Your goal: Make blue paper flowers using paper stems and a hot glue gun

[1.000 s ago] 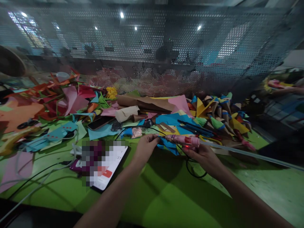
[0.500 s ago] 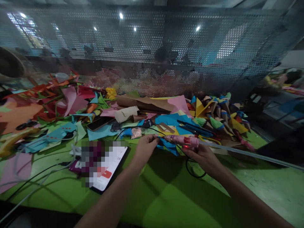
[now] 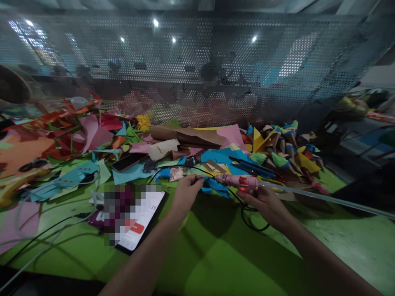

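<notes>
A grey perforated metal panel (image 3: 197,53) spans the top of the frame, behind a bright green table (image 3: 197,255) that fills the bottom. A loose heap of orange, red, pink and green paper scraps (image 3: 57,127) covers the table at centre left, while a cluster of brown rolled-paper pieces with blue bands (image 3: 286,152) sits right of centre. A flat smartphone with a lit white screen (image 3: 143,222) lies at lower left, near the left forearm. Both of the person's 2 hands are at the middle of the frame, apart from each other: the right hand (image 3: 267,203) is wrapped around the lower part of a pink tubular glue gun (image 3: 237,181), and the left hand (image 3: 187,191) has its fingertips pinched on a small cut piece of blue paper (image 3: 217,188). From the gun's rear a long translucent glue stick (image 3: 317,197) runs to the right edge; its front end points left, towards the pinched fingertips, and below its body glows 1 tiny red light (image 3: 242,189)
</notes>
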A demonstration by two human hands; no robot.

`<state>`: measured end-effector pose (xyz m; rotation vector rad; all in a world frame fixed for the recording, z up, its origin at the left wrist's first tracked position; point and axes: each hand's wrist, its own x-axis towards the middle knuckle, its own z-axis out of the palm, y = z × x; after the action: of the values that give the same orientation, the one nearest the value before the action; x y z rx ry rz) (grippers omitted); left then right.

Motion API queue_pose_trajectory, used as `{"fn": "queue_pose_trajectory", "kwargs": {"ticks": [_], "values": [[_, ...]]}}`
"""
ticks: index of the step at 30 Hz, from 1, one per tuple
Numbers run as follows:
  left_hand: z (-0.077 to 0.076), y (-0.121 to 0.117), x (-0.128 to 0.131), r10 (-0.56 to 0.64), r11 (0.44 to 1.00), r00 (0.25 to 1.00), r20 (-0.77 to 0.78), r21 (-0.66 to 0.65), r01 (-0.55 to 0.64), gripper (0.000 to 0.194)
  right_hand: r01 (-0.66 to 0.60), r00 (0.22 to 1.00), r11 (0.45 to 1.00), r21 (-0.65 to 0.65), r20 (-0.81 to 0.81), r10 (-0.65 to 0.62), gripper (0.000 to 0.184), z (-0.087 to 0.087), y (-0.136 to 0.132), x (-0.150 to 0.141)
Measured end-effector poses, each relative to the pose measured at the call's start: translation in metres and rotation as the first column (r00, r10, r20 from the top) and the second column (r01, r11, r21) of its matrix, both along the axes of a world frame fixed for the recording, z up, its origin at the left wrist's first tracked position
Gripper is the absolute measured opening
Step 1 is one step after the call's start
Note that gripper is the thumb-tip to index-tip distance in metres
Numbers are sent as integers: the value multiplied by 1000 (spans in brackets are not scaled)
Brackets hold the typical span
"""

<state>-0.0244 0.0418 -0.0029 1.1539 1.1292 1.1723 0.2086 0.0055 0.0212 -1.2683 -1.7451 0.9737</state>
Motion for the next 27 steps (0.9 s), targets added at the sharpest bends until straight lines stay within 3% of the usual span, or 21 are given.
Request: {"fn": "queue_pose_trajectory", "kwargs": {"ticks": [12, 27], "values": [[-7, 1, -1, 9, 995, 980, -198, 101, 12, 21, -41, 999, 999, 27, -4, 41, 43, -7, 0, -2], [-2, 2, -3, 51, 998, 998, -42, 41, -49, 15, 26, 997, 999, 38, 69, -29, 42, 5, 0, 0]]}}
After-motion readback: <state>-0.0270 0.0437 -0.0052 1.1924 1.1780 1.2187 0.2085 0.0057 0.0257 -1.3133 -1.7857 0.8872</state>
